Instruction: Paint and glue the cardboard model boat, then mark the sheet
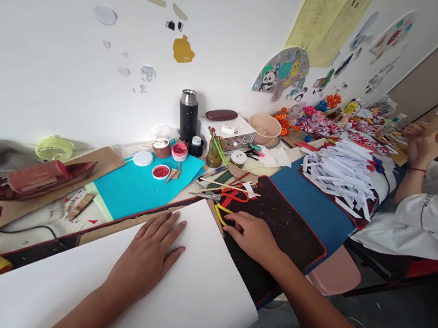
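A large sheet of white paper [203, 276] covers the near left of the table and hangs past its front edge. My left hand [144, 254] lies flat on this sheet, fingers stretched out. Just beyond the sheet's right edge, my right hand [249, 233] has its fingers curled at the yellow handle of a pair of scissors [222, 215]. The grey blades point left over the paper's far edge, and an orange-red handle loop lies open to the right. Thin wooden sticks lie across and beside the scissors on the dark mat [281, 220].
Behind the paper are a blue sheet [124, 192] with red paint pots [179, 150], a black thermos [189, 116] and a jar of brushes [214, 153]. A red model boat [38, 180] stands left. White paper strips [339, 173] are heaped right, near another person's hands [425, 141].
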Action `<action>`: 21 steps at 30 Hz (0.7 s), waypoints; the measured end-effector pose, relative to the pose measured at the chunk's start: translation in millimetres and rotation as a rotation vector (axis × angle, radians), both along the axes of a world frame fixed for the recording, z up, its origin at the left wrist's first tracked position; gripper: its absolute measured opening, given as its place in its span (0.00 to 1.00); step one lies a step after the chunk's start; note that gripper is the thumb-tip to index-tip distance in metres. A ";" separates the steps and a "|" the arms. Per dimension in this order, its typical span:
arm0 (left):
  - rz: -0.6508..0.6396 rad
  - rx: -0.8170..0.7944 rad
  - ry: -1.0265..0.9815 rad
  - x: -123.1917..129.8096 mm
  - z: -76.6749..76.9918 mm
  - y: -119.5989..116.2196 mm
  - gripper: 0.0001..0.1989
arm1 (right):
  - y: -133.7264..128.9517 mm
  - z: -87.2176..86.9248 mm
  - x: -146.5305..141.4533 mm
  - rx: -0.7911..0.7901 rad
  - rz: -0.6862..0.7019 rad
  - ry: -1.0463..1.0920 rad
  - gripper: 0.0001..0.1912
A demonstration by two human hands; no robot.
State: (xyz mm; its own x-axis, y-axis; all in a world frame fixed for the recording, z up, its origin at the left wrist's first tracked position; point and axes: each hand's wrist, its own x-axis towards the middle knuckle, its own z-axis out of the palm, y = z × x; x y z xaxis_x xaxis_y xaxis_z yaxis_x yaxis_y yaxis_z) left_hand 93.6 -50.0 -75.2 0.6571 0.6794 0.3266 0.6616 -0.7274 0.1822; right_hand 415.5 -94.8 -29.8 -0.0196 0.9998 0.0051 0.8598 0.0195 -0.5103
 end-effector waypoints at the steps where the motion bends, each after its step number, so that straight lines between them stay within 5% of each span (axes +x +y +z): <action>1: -0.001 0.002 -0.001 -0.1 -0.8 0.1 0.30 | -1.0 2.5 -0.5 -0.026 -0.002 -0.053 0.15; 21: -0.002 0.070 -0.001 0.1 -5.9 0.1 0.32 | -21.5 15.1 11.9 -0.157 -0.218 -0.242 0.05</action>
State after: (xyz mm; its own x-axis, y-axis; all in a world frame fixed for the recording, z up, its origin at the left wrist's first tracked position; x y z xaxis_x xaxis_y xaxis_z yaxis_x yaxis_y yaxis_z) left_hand 93.6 -49.8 -81.2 0.6584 0.6534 0.3736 0.6598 -0.7399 0.1311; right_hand 427.4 -116.3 -14.7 0.2127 0.9688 -0.1272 0.9313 -0.2404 -0.2737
